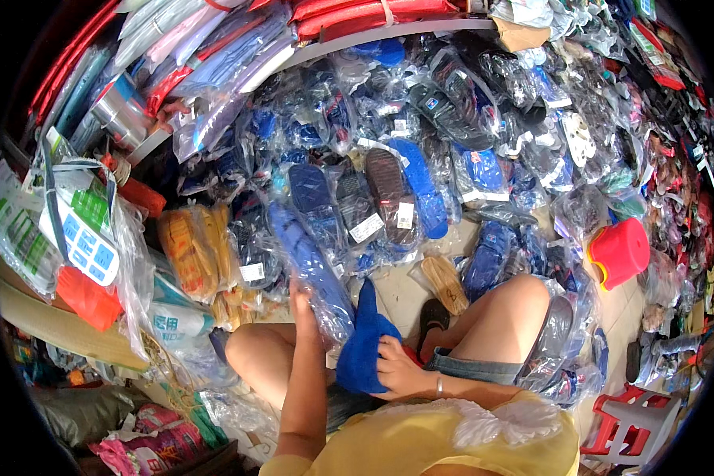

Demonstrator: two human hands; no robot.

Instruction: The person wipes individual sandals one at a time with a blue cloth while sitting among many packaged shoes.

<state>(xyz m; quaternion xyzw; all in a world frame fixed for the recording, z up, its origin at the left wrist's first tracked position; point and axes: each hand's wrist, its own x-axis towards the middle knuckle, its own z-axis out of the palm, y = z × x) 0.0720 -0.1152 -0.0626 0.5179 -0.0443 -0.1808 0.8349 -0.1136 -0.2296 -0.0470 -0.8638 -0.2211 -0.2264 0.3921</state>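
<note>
My left hand grips the near end of a blue slipper in a clear plastic bag, held tilted above the heap of wrapped footwear. In my right hand is a blue cloth, bunched over my lap, with a pointed end sticking up beside the bag. Beyond them lie a dark blue sandal, a brown slipper with a white tag and a bright blue slipper. Between my knees and the heap, tan insoles rest on the floor.
Bagged yellow-brown footwear stands at the left, near hanging plastic bags. At the right are a red plastic stool and a red and grey stool. Packaged goods fill a shelf at the top. A person's hand shows at upper left.
</note>
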